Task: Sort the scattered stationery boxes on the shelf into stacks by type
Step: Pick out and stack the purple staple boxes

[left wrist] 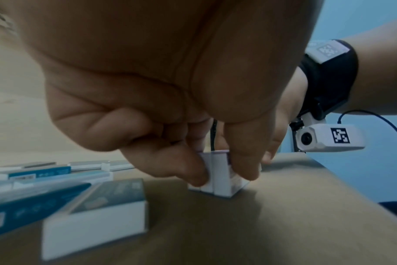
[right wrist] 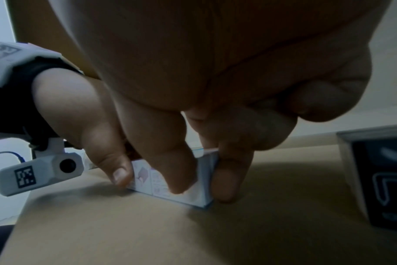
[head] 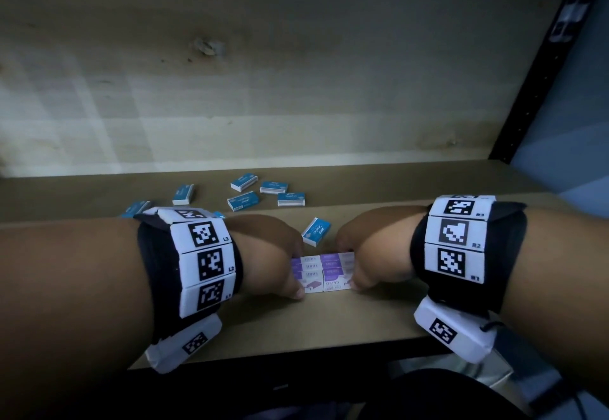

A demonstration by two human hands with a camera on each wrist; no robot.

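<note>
We see our left hand (head: 273, 255) with thumb and fingers curled round the left end of a block of purple boxes (head: 324, 272) near the front edge of the shelf (head: 379, 314). The block shows white and purple cartons printed "STAPLES", packed side by side in rows. Our right hand (head: 369, 248) pinches its right end the same way. Behind, blue boxes (head: 243, 201) with white sides lie scattered flat, and one blue box (head: 315, 231) sits just beyond the purple block.

The tan shelf (head: 379, 314) bears a block of purple staple boxes (head: 324, 271) near its front edge and scattered blue staple boxes (head: 244, 201) behind.
</note>
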